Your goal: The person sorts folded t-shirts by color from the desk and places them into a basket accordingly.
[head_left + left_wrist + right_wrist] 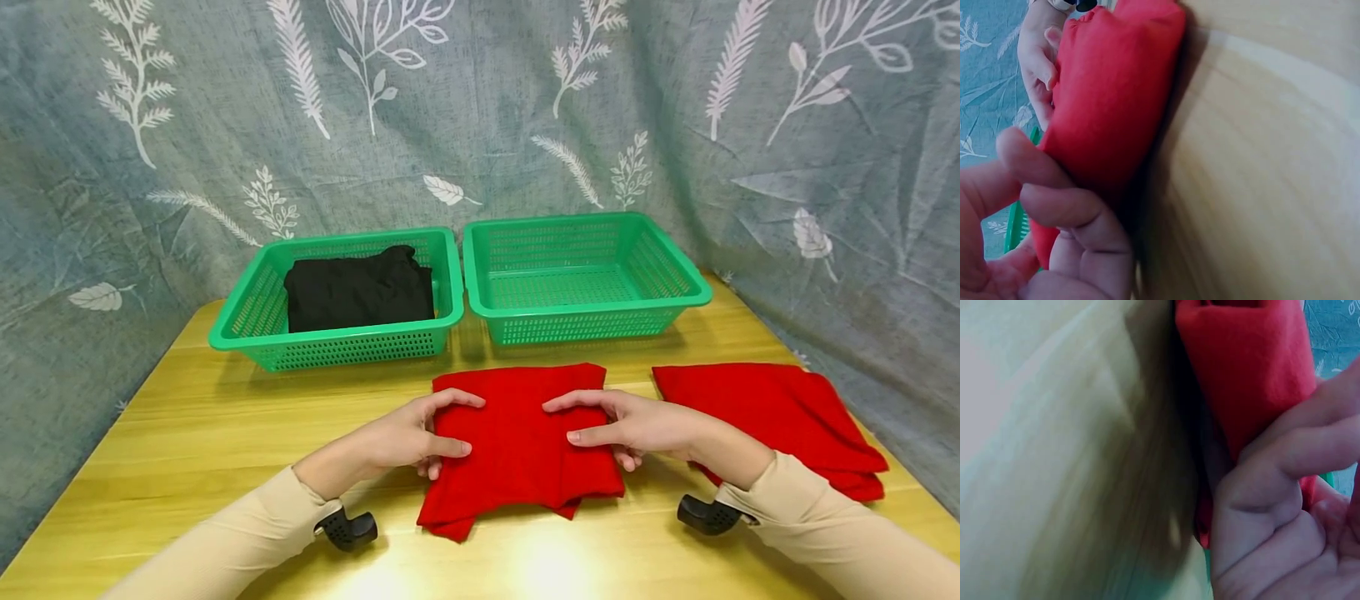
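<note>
A folded red cloth (521, 454) is held between both hands over the middle of the table, its front edge uneven and hanging in loose corners. My left hand (405, 433) grips its left side, thumb and index finger on top and the other fingers curled in at the edge. On the opposite side, my right hand (637, 423) holds it the same way. In the left wrist view the red cloth (1113, 94) bulges in a thick fold beside the curled fingers (1094, 240). The right wrist view shows its rolled side edge (1254, 362) against the fingers.
Two green plastic baskets stand side by side at the back: the left basket (352, 342) contains black cloth (360, 292), the right basket (592, 312) shows its bare bottom. Another folded red cloth (780, 417) lies on the wooden table (187, 450) by the right forearm. A patterned curtain hangs behind.
</note>
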### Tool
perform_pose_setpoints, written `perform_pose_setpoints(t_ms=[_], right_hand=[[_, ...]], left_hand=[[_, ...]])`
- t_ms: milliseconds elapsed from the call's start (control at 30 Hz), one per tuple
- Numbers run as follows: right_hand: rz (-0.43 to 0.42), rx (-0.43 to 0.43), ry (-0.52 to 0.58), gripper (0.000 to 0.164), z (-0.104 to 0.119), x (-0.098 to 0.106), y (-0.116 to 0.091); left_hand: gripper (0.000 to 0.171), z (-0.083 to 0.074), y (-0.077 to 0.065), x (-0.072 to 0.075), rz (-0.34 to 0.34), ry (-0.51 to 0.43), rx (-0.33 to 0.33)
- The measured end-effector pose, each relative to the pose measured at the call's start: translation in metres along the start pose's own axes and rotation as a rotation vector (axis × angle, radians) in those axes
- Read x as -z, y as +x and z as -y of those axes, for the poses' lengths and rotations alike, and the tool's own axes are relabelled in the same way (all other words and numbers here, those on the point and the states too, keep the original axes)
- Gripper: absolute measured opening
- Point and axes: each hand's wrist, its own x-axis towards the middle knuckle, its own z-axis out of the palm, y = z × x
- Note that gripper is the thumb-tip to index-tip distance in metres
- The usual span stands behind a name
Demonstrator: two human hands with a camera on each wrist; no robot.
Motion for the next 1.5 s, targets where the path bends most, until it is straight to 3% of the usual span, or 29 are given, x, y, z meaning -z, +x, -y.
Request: perform_pose_setpoints(t_ms=[433, 1067, 1500], right_hand=[[-0.009, 0.031, 0.012, 0.058, 0.0, -0.007, -0.001], [-0.071, 0.105, -0.061, 0.058, -0.003, -0.006, 0.005], [-0.129, 0.07, -0.102, 0.057, 0.002, 0.009, -0.004]], left_hand=[[0.056, 0.0, 0.007, -0.009, 0.017, -0.086, 0.033], [0.055, -0.002, 0.009, -0.003, -0.031, -0.035, -0.004], [0.059, -0.013, 0.007, 0.003, -0.028, -0.047, -0.039]])
